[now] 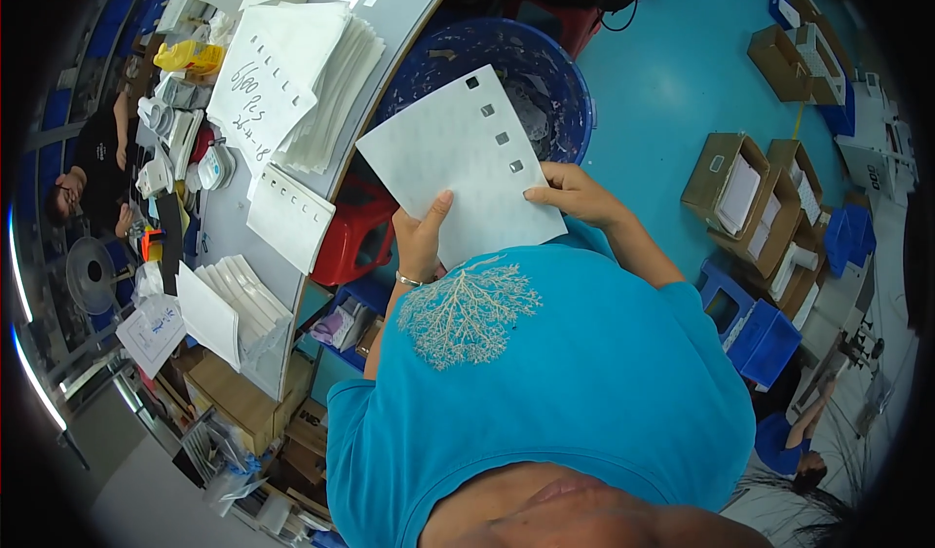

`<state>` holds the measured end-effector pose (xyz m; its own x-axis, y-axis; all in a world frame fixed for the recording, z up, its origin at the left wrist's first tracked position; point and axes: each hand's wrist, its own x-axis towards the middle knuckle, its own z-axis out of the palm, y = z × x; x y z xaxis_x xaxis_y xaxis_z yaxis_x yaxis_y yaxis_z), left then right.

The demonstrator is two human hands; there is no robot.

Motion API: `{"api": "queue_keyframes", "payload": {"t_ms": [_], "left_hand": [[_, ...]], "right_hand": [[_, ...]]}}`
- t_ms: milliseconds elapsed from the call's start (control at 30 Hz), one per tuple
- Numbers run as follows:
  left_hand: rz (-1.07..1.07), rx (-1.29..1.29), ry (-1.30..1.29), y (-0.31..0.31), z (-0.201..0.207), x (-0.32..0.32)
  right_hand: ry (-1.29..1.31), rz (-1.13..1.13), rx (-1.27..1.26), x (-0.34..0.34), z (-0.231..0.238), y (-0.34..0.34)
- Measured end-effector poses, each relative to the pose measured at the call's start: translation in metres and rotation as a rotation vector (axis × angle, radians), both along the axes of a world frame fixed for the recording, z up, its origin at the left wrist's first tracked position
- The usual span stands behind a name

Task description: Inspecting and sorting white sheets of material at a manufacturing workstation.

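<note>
Both my hands hold a white sheet [443,153] with a row of small dark squares along its right side. My left hand [421,239] pinches its lower left edge, thumb on top and the other fingers behind. At the lower right edge, my right hand [575,195] grips it, thumb on the face near the lowest square. The sheet tilts in front of my body, partly over a blue bin. To the left, a thick stack of similar white sheets [268,80], the top one handwritten, lies on the table. A smaller pile of such sheets [290,219] sits at the table edge.
A blue bin [577,90] with crumpled film stands beyond the sheet. Beside the grey table [229,219] is a red stool [355,241]. White folders [209,309] sit at the table's near end. Cardboard boxes [716,180] and a blue step stool [726,300] occupy the right-hand floor.
</note>
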<state>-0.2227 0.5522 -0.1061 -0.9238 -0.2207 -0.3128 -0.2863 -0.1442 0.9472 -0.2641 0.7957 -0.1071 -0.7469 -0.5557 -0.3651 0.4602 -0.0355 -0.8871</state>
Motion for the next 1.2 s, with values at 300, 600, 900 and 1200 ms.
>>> {"api": "queue_keyframes", "payload": {"t_ms": [300, 600, 900, 1200], "left_hand": [[-0.087, 0.135, -0.006, -0.026, 0.008, -0.032], [-0.189, -0.116, 0.13, -0.063, 0.015, -0.042], [0.016, 0.092, 0.012, -0.071, 0.007, -0.046], [0.078, 0.088, -0.004, -0.068, -0.001, -0.036]], "right_hand": [[-0.464, -0.227, -0.389, -0.007, -0.004, -0.012], [-0.252, -0.263, 0.077, -0.021, -0.008, -0.051], [-0.417, -0.306, -0.079, -0.022, -0.006, -0.06], [-0.154, -0.003, 0.223, -0.024, -0.001, -0.06]]}}
